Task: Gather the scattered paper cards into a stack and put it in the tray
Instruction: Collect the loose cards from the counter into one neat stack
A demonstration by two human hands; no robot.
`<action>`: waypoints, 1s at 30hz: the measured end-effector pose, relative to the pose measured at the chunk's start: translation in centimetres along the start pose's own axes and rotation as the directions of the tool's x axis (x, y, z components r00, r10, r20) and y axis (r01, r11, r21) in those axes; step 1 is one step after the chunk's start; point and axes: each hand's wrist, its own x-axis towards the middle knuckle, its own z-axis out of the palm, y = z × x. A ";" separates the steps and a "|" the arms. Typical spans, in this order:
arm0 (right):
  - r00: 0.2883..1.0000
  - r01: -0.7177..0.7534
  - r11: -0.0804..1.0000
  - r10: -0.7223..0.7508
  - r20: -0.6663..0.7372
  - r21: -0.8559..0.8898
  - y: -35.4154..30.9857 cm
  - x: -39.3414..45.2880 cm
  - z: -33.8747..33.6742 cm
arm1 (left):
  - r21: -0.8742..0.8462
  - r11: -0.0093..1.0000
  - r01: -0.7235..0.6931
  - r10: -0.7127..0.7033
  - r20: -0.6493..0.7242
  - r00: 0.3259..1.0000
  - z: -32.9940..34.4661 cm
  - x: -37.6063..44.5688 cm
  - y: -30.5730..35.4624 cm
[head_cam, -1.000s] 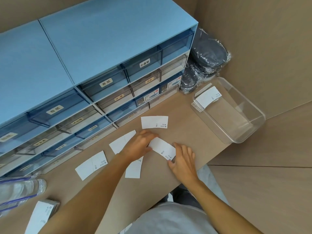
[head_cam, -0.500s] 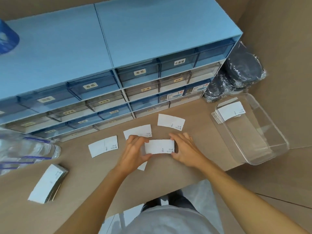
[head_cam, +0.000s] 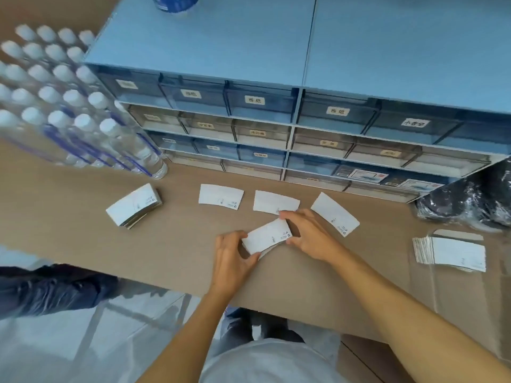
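left hand (head_cam: 231,259), right hand (head_cam: 307,234) | pinch cards (head_cam: 266,239) | tray (head_cam: 459,235) barely discernible

Stockroom: labelled drawer units (head_cam: 290,128), bottled water (head_cam: 69,106)

Left hand (head_cam: 231,258) and right hand (head_cam: 309,234) pinching small card stack (head_cam: 266,235), three loose cards (head_cam: 221,196) beyond on table (head_cam: 69,217)

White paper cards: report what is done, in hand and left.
Done: a stack of white paper cards already lies at the right, in the barely visible clear tray. In hand: the left hand and right hand hold a small white card bundle. Left: three loose white cards on the brown table.
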 end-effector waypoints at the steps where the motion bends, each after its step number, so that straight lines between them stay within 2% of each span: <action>1: 1.000 0.011 1.000 -0.011 0.017 -0.008 0.1 0.3 -0.1 | 0.006 1.000 0.008 -0.008 -0.026 1.000 0.3 -0.3 0.0; 9: 0.989 0.106 0.985 -0.091 0.114 -0.134 -0.1 1.5 -0.6 | 0.014 0.997 0.073 -0.070 -0.119 0.990 1.6 -1.9 -0.8; 20: 0.990 0.122 0.973 -0.107 0.087 -0.197 1.3 2.0 -0.2 | 0.084 0.996 0.017 -0.007 -0.118 0.993 1.7 -1.7 -0.4; 30: 0.945 0.325 0.903 -0.322 0.058 -0.282 1.7 1.8 0.4 | 0.221 0.973 -0.068 0.081 -0.048 0.996 1.4 -1.6 -0.6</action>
